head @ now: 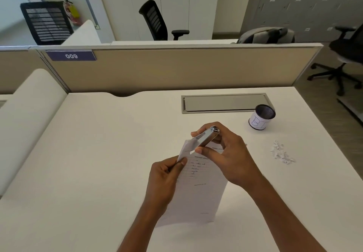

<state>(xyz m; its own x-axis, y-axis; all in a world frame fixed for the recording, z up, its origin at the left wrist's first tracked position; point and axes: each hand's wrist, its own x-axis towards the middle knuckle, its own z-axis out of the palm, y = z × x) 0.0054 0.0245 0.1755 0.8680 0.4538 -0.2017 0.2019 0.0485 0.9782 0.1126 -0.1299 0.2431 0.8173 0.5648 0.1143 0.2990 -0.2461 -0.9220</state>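
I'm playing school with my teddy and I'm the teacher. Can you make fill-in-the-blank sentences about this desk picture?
The right hand grips a silver ____ at the top corner of the paper.
The left hand pinches that paper by its ____ edge.
The sign on the divider reads ____.
The label on the mesh cup shows the letters ____.
Missing words: stapler, left, 009, BI.

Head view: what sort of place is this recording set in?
Probably an open-plan office: a desk partition bearing a 009 plate, swivel chairs beyond it, and grey lockers.
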